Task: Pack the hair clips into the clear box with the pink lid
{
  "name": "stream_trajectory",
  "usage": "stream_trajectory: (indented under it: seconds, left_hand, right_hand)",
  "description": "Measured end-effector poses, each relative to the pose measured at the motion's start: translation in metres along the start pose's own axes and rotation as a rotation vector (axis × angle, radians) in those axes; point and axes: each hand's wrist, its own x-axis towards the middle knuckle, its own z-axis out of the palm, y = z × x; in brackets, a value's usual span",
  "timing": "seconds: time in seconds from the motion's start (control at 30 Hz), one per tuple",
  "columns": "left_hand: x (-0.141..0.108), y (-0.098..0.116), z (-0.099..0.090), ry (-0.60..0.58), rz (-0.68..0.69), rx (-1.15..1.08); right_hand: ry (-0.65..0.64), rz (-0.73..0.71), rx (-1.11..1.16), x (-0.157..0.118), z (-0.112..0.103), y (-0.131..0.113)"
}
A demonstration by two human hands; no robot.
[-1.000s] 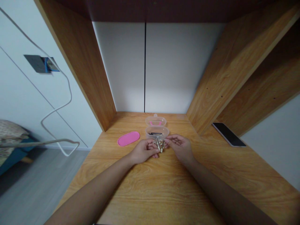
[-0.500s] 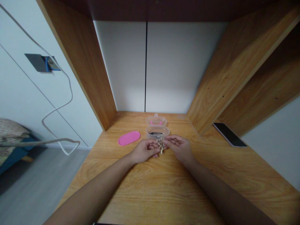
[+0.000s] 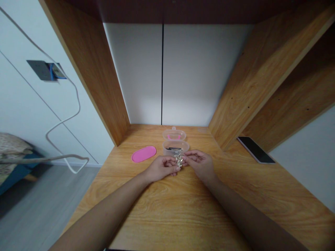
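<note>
Head view: left hand grasping shiny metal bunch, single pieces too small to make out; right hand pinching its right edge, thumb against forefinger. Bunch held just on near side of clear case, lid open on far side, dark slim items inside. Left on tabletop, pink oval piece; well right, phone.
</note>
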Motion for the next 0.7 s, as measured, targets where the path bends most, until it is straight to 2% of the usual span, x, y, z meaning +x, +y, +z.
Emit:
stream_trajectory:
  seconds: [0.37,0.57,0.7]
  left_hand:
    - [-0.0007,-0.0012,0.0037,0.077,0.004,0.151]
    - [-0.0017,-0.0002,0.0033,0.051,0.035,0.173]
    - [-0.0016,-0.0021,0.0029,0.055,0.049,0.158]
  right_hand:
    - [-0.037,0.052,0.062,-0.0019,0.0018,-0.0023]
    - [-0.148,0.113,-0.024,-0.0027,-0.0016,0.0011]
    - [-0.129,0.091,-0.055,-0.0022,-0.0043,0.0074]
